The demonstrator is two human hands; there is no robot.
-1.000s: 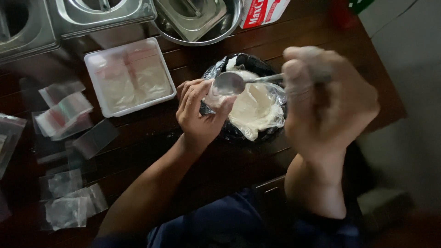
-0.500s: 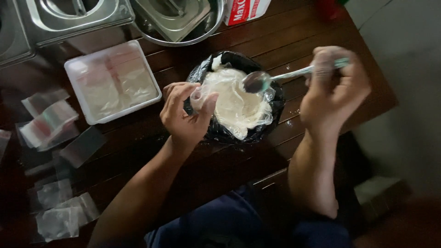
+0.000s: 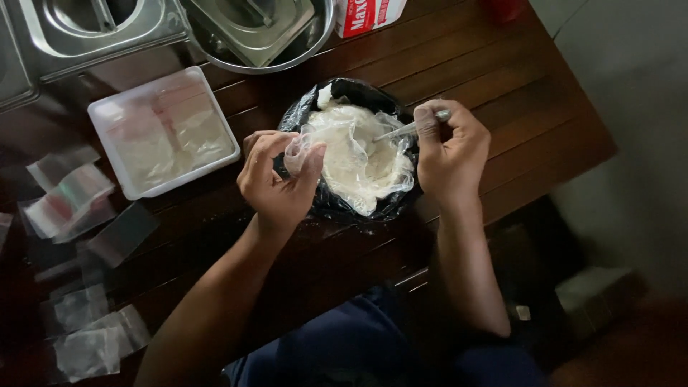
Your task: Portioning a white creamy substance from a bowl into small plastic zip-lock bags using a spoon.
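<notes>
My left hand (image 3: 276, 179) pinches a small clear plastic bag (image 3: 299, 152) open beside a black-lined bowl (image 3: 337, 208). The bowl holds a creamy white paste (image 3: 355, 158) inside clear plastic. My right hand (image 3: 448, 150) grips a metal spoon (image 3: 405, 130) whose bowl end dips into the paste at the middle of the bowl. Both hands are at the bowl's rim, left hand on its left side, right hand on its right side.
A white tray (image 3: 107, 115) of filled small bags lies left of the bowl. Loose small plastic bags (image 3: 68, 193) lie at the far left. Steel containers (image 3: 100, 29) and a round steel basin (image 3: 287, 61) stand at the back, next to a red-and-white carton (image 3: 365, 14). The dark wooden table's edge (image 3: 559, 168) runs right.
The spoon has come down from above the bowl's right rim into the paste. My left hand stays at the bowl's left with the small bag. The view has shifted slightly.
</notes>
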